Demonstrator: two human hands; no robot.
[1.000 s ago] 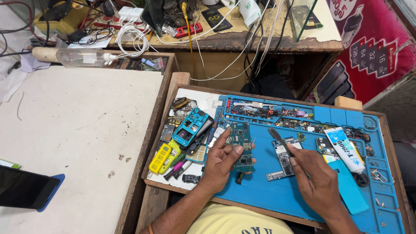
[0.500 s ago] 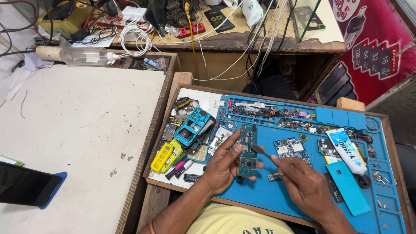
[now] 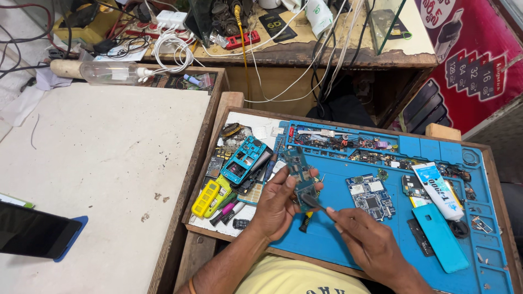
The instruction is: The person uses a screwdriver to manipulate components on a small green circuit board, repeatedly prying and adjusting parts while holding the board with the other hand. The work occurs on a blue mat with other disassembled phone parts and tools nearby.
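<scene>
A wooden tray (image 3: 229, 103) holds a blue mat (image 3: 490, 256). On the mat lie a small green board (image 3: 370, 197), a white tube (image 3: 437, 190) beside it, and a flat teal case (image 3: 440, 237) below the tube.

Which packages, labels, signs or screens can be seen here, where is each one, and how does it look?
Glue tube: right part of the blue mat, lying slanted; white with blue print.
Poster: top right; red, picturing dark cards.
Phone screen: bottom left on the pale table; black, dark.
Clear bottle: top left, lying on its side.
</scene>
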